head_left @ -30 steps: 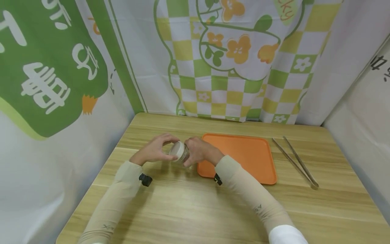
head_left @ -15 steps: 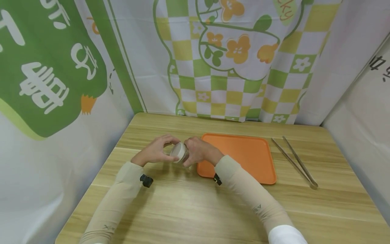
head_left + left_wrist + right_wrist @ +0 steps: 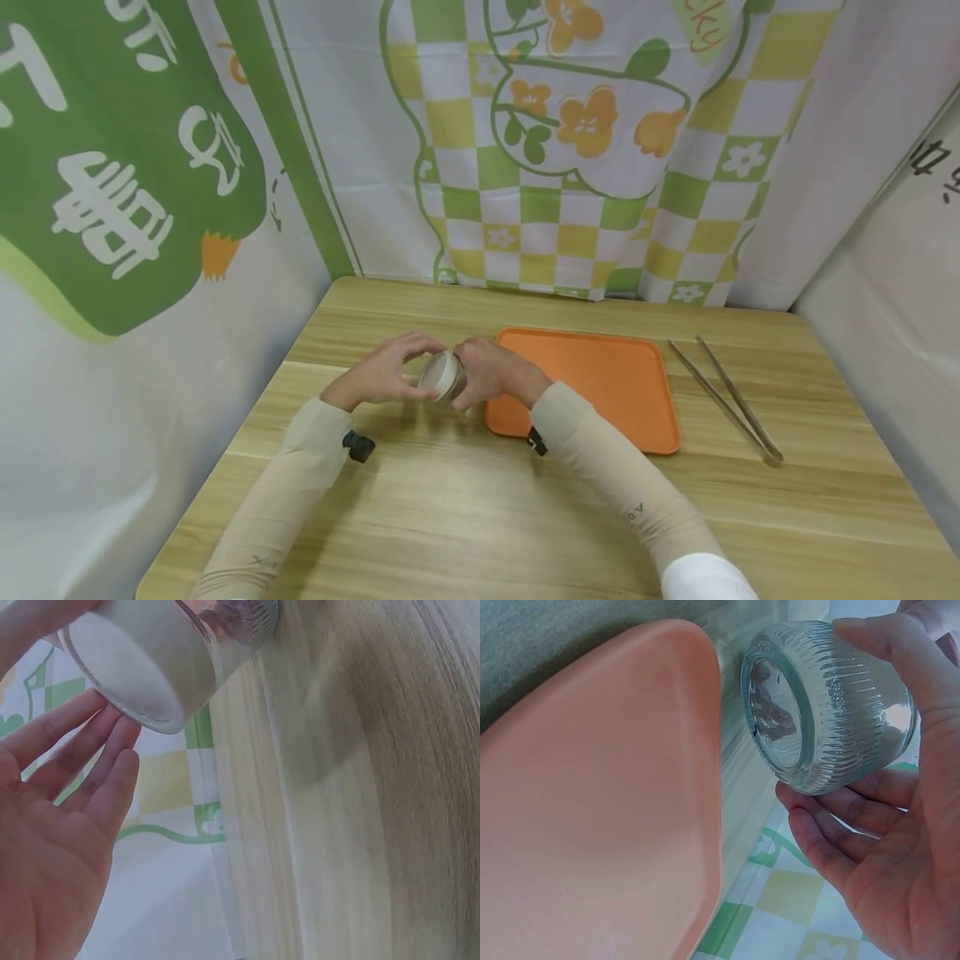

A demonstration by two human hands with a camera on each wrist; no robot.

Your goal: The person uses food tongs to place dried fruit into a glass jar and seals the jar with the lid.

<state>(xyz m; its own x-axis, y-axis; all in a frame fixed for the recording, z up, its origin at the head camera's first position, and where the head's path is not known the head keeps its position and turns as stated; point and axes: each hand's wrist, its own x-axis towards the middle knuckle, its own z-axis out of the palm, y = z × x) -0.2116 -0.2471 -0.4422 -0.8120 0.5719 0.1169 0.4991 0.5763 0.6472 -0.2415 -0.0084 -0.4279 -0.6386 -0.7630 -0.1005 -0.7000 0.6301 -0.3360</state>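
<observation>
A small glass jar point(image 3: 855, 712) with ribbed sides lies tilted on its side between my two hands, raised off the table. Its white lid point(image 3: 124, 667) points to the left, its clear base to the right. Something brownish shows through the glass; what it is I cannot tell. My left hand point(image 3: 385, 371) holds the lid's rim between thumb and fingertips. Around the glass body curl the thumb and fingers of my right hand point(image 3: 487, 372), close to the orange tray's left edge. Part of the jar is hidden by that hand in the head view.
An orange tray point(image 3: 607, 387) lies on the wooden table point(image 3: 450, 517), right of the jar and partly under my right wrist. Farther right are metal tongs point(image 3: 738, 408), spread in a V. Printed cloth point(image 3: 555, 200) hangs behind the table, and white cloth walls flank both sides.
The jar and its lid have turned and shifted very slightly between my hands. Both hands keep their hold in nearly the same place; tray and tongs stay put.
</observation>
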